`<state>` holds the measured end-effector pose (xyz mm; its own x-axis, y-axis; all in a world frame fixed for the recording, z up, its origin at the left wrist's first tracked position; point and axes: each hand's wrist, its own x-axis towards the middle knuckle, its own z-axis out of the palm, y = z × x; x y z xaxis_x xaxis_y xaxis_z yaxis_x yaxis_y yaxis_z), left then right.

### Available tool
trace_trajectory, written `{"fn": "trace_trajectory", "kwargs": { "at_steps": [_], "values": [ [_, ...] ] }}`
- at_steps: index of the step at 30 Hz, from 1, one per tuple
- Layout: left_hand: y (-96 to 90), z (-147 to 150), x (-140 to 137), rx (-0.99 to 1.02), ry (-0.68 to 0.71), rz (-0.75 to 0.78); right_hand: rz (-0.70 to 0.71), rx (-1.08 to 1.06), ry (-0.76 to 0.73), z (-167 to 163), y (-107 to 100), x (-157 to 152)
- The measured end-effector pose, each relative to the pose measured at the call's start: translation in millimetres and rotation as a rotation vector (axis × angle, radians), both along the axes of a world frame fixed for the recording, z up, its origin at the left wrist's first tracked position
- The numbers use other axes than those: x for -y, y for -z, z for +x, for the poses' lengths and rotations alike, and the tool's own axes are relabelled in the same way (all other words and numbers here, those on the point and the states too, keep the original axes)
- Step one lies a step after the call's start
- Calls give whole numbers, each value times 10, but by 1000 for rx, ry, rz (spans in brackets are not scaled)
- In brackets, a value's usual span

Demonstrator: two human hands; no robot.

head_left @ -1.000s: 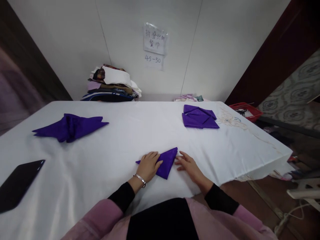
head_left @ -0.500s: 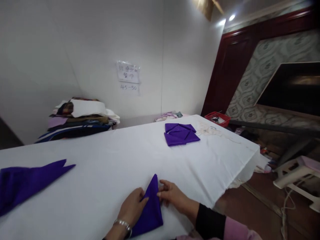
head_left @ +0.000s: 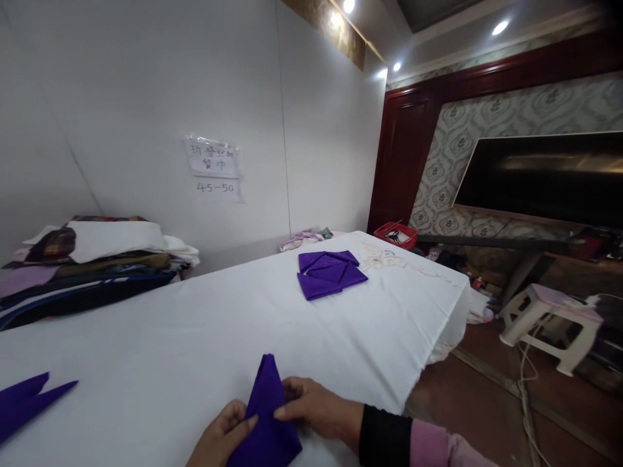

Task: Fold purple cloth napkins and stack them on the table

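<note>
A purple cloth napkin (head_left: pixel 268 425), folded to a narrow point at the top, is held tilted up near the front of the white-covered table. Its left edge is pinched by my left hand (head_left: pixel 224 431), thumb on the near face. On the right edge, my right hand (head_left: pixel 311 405) grips it with the thumb in front and the fingers behind, partly hidden by the fabric. Farther back lie folded purple napkins (head_left: pixel 331 272) in an overlapping pile. At the left edge, another purple cloth (head_left: pixel 29 402) with two pointed tips lies partly out of view.
White cloth covers the table (head_left: pixel 195 350). Stacked fabrics (head_left: pixel 107 259) stand at the back left, below a handwritten paper sign (head_left: pixel 214 165). A red basket (head_left: pixel 396 235) is at the far end. On the floor at right stands a plastic stool (head_left: pixel 555 324) with a cable.
My right hand has closed on the napkin's right edge, and the napkin is lifted more upright. The head view has turned right, so the left cloth slides farther out of frame.
</note>
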<state>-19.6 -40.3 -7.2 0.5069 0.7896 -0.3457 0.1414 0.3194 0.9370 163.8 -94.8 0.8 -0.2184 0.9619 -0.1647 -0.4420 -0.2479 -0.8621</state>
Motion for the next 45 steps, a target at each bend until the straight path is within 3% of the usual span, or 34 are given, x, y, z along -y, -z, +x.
{"fn": "trace_trajectory", "kwargs": {
  "at_steps": [3,11,16,22,25,30,33,36,45],
  "values": [
    [-64,147,-18,54,-22,-31,14,-36,-16,55,-11,24],
    [-180,539,-77,211,2,-98,-11,-88,182,288,33,41],
    [-186,738,-153,193,-15,-86,37,-121,173,420,2,115],
    [-175,967,-178,165,71,-93,46,-97,245,691,36,123],
    [-71,978,-210,118,76,-9,65,-59,348,987,49,69],
    [231,849,-259,-144,24,401,60,-9,577,1712,42,-101],
    [327,794,-240,-219,24,542,-23,38,763,2153,51,-246],
    [340,784,-216,-255,42,588,-119,83,880,2513,89,-407],
    [335,779,-236,-298,65,556,-335,255,953,3244,199,-951]
  ]
}}
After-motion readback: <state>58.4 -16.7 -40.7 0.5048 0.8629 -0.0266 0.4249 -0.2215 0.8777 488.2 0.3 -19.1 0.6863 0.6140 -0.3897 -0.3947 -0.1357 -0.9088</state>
